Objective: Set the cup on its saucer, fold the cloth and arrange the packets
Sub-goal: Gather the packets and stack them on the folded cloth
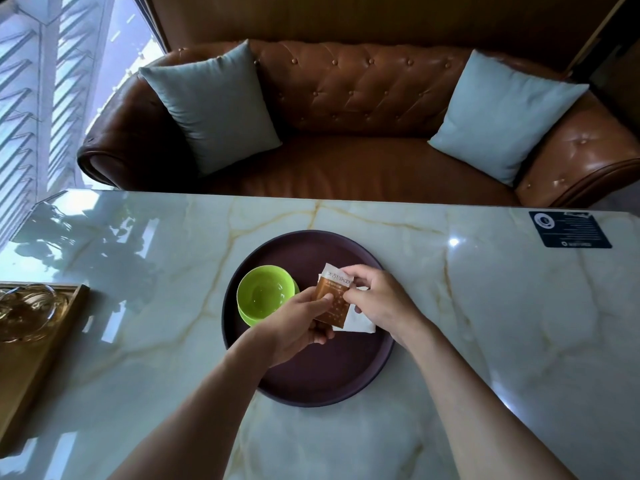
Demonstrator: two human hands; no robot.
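A green cup (265, 288) stands on a green saucer (250, 316) at the left of a round dark tray (304, 379). Over the tray's middle, both hands hold an orange-brown packet (333, 299) with a white top edge. My left hand (294, 329) grips its lower left side, thumb on the front. My right hand (379, 301) pinches its upper right edge. Under the hands lies a folded white cloth (358, 322), partly hidden by the packet and my right hand.
The tray sits on a glossy marble table (502, 323). A wooden tray with glassware (31, 317) is at the left edge. A dark card (568, 229) lies at the far right. A brown leather sofa (346, 168) with two grey cushions stands beyond the table.
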